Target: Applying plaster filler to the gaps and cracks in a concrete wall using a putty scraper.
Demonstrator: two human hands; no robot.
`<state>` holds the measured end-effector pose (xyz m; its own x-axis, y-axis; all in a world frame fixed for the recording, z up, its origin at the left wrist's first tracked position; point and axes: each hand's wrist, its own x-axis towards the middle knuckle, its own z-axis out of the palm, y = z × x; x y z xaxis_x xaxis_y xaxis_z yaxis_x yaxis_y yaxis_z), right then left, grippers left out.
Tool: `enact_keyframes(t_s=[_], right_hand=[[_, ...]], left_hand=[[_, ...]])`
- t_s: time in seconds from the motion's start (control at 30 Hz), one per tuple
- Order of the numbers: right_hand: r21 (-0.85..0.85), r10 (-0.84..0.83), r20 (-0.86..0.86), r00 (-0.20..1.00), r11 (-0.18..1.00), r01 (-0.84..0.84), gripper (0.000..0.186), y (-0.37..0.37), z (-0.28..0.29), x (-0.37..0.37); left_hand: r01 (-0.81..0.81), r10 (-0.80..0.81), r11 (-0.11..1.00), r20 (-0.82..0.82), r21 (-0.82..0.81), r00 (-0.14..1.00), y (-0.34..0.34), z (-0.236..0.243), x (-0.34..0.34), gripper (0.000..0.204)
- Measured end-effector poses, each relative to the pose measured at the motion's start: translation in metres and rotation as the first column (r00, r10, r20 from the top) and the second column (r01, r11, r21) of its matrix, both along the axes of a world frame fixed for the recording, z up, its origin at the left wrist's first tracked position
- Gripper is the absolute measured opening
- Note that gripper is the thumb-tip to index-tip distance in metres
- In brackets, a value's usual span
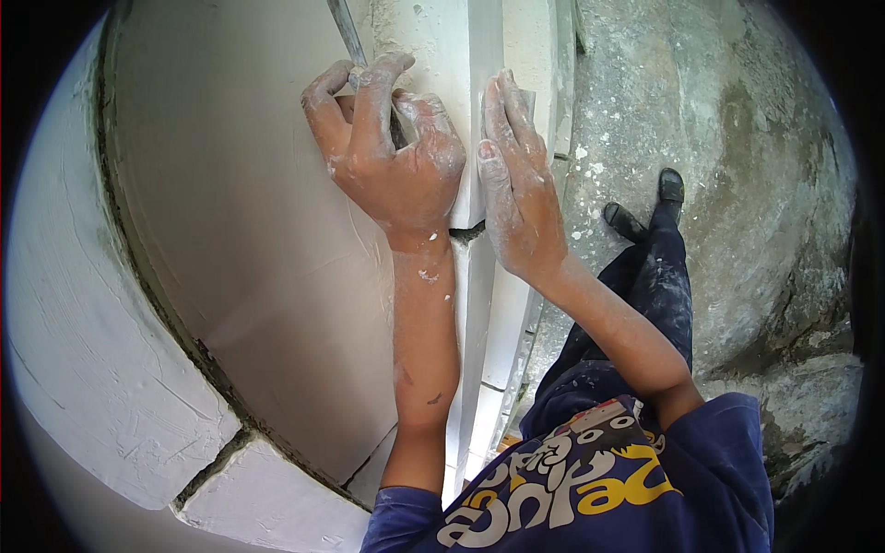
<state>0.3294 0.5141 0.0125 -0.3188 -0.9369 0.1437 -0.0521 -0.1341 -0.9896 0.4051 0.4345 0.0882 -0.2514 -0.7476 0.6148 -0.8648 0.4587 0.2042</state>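
My left hand (392,152), dusted with white, curls around a tool with a narrow grey metal shank (346,29). The tool's working end runs out of the picture at the top, and most of its grip is hidden in my fingers. Beside it, my right hand (524,180) lies with its fingers stretched out along the edge of a long white plaster-like strip (472,184). A small flat grey edge shows behind its fingertips; I cannot tell what it is. Just below my hands, a dark, rough gap (467,232) breaks the strip.
Left of the strip spreads a large smooth off-white panel (249,184). Pale blocks (111,369) with dark joints curve along the far left. On the right lies a stained concrete floor (636,111) with white splatters, where my dark shoes (671,186) stand.
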Motion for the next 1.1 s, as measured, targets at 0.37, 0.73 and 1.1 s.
enact_keyframes(t_s=[0.37,0.73,1.1], right_hand=[[-0.081,-0.274,0.039,0.961,0.958,0.277,0.027,-0.023,-0.006,-0.011],[-0.142,-0.26,-0.076,0.963,0.958,0.248,0.022,-0.012,0.009,-0.012],[-0.126,-0.176,-0.145,0.974,0.979,0.159,0.021,-0.021,0.016,-0.028]], left_hand=[[0.0,0.001,1.0,-0.026,0.031,1.0,0.004,0.001,-0.001,0.039],[0.028,-0.028,1.0,-0.021,-0.007,0.999,-0.001,0.003,0.001,0.039],[-0.011,0.012,0.999,-0.042,0.04,0.999,0.004,0.003,-0.003,0.038]])
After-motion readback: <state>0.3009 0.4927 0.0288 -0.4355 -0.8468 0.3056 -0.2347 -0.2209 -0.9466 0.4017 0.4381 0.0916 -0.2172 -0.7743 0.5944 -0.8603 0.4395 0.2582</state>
